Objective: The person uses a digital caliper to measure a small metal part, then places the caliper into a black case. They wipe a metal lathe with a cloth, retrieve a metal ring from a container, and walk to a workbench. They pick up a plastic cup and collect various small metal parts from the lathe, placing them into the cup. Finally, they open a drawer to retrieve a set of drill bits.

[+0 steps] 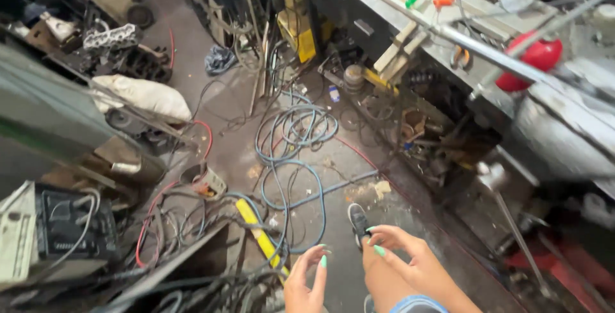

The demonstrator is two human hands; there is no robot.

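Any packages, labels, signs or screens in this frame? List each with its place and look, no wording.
White sack: left of the floor, lying on clutter, plump, off-white.
Small labelled container: floor near the blue hose coil, blue and white; too small to tell more.
Dark machine panel: lower left, rectangular, black, in a pale casing.
No signs or lit screens show.

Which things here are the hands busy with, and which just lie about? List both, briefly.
In hand:
left hand and right hand, both open, holding nothing, above the knee and shoe

Lying about:
blue hose
yellow bar
red cable
white sack
red tank
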